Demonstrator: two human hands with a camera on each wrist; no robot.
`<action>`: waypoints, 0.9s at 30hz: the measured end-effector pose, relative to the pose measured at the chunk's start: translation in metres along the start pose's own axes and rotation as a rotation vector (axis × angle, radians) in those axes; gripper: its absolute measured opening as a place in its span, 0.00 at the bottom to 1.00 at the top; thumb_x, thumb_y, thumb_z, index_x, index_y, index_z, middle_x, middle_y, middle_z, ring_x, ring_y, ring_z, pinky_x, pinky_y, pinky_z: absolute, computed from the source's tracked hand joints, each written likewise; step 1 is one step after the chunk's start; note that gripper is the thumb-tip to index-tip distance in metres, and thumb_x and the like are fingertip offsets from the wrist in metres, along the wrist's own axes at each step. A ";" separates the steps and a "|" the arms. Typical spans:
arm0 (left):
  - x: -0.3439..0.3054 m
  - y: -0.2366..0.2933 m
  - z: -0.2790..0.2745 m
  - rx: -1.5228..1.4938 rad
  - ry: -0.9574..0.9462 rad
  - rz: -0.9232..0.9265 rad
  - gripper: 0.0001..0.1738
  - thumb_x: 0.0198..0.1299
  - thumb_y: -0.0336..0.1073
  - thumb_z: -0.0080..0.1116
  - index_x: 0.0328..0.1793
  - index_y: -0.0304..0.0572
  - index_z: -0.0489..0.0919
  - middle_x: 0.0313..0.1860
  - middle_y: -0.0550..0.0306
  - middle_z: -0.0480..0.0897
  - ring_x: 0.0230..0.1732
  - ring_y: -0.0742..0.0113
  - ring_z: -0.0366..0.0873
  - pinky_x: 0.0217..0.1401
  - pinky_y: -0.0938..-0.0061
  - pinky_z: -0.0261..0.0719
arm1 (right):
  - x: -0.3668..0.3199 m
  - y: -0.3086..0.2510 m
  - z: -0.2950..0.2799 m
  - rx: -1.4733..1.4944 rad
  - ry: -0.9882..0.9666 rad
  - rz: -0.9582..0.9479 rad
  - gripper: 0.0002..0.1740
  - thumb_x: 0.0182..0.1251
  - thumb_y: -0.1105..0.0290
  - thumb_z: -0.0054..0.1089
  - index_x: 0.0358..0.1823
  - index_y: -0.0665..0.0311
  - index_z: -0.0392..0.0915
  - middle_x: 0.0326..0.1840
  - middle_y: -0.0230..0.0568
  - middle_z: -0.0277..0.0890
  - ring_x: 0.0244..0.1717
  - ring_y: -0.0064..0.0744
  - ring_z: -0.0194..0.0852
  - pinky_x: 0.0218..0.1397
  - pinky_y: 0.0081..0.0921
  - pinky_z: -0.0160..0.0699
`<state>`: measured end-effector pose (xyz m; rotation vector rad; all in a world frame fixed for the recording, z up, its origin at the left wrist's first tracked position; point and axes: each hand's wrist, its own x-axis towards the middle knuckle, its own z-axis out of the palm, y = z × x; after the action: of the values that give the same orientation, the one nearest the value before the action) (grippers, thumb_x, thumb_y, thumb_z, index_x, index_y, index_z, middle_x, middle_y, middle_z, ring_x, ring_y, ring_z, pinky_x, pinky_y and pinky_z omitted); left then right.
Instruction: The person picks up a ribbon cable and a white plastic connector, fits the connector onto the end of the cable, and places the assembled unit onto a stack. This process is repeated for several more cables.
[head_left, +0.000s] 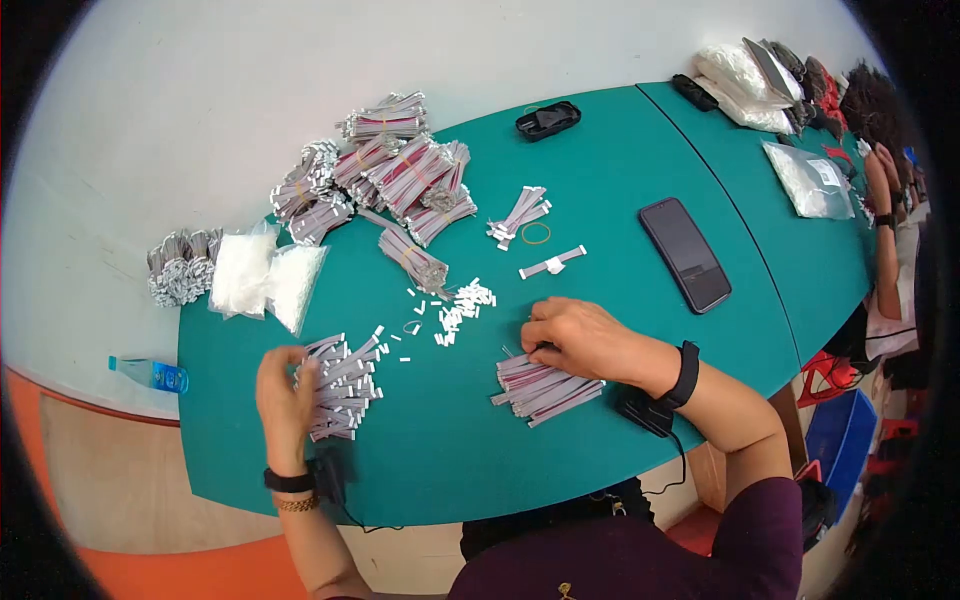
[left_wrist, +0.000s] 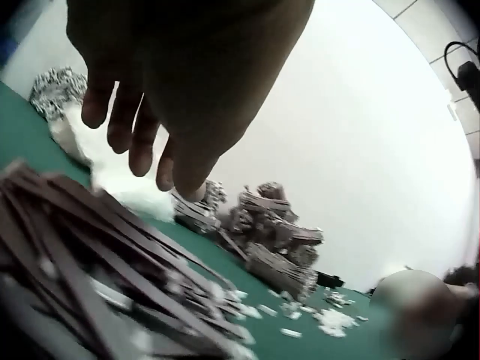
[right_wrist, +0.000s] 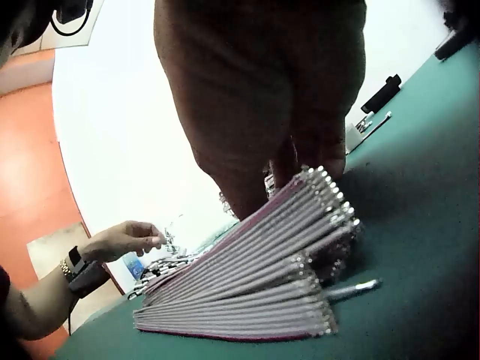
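Observation:
My left hand (head_left: 285,395) is beside a loose pile of grey ribbon cables (head_left: 345,385) with white end connectors. In the left wrist view, its fingers (left_wrist: 142,142) hang apart with nothing between them. My right hand (head_left: 580,342) is at the far edge of a fanned stack of grey ribbon cables (head_left: 550,388), fingers curled downward. In the right wrist view, that hand's fingertips go behind the top of the cable fan (right_wrist: 247,277), pinching at its upper edge; the tips themselves are hidden. Loose white connectors (head_left: 465,310) lie scattered between the two piles.
Bundled cables (head_left: 410,170) are heaped at the back, beside clear bags of white pieces (head_left: 243,270). A cable with a white wrap (head_left: 553,262), a rubber band (head_left: 536,233) and a phone (head_left: 686,255) lie to the right. Another person's arm (head_left: 885,240) is at far right.

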<state>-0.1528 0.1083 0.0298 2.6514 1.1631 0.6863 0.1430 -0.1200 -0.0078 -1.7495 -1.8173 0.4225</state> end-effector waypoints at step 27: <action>0.033 0.127 0.080 -0.359 -0.281 0.351 0.03 0.53 0.28 0.59 0.32 0.39 0.76 0.28 0.56 0.77 0.31 0.63 0.74 0.36 0.70 0.72 | 0.017 0.000 -0.028 1.104 -0.078 0.294 0.05 0.67 0.76 0.52 0.41 0.70 0.71 0.35 0.44 0.81 0.37 0.25 0.80 0.42 0.21 0.79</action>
<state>-0.0122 0.0487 0.0122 2.5474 0.4556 0.4918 0.1599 -0.1077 0.0177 -1.1642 -0.9734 1.3152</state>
